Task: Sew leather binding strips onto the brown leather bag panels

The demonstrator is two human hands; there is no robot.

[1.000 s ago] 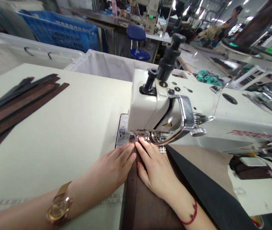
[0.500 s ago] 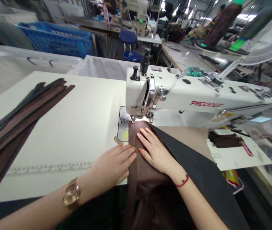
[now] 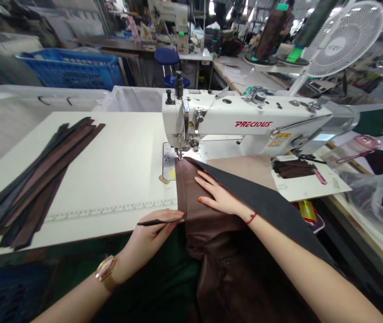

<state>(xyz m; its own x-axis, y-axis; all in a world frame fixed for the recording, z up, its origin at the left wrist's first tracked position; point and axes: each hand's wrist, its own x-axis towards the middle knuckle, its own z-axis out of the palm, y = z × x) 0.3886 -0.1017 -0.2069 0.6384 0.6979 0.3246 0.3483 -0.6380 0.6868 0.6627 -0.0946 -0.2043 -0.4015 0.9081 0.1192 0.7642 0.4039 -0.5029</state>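
A large piece of brown leather-like material (image 3: 198, 211) with a dark backing runs under the presser foot (image 3: 180, 154) of a white sewing machine (image 3: 218, 114). Along its left edge lies a narrow brown strip (image 3: 182, 188). My left hand (image 3: 156, 233) is closed at the table's front edge, its fingertips pinching this strip; a thin dark end sticks out leftward across the fingers. Flat on the brown material, fingers spread, rests my right hand (image 3: 220, 197), to the right of the strip and in front of the needle area. The dark underside (image 3: 258, 188) shows folded up beside my right wrist.
Several brown and black strips (image 3: 53, 175) lie piled on the left of the white table (image 3: 120, 170). A printed ruler (image 3: 110, 210) runs along its front. At right are a brown bundle (image 3: 294, 169) and a pink tool (image 3: 319, 176). A blue crate (image 3: 73, 67) stands behind.
My left hand has gone from lying flat beside the seam to pinching the strip nearer the table edge. My right hand stays flat on the material. The camera view has shifted.
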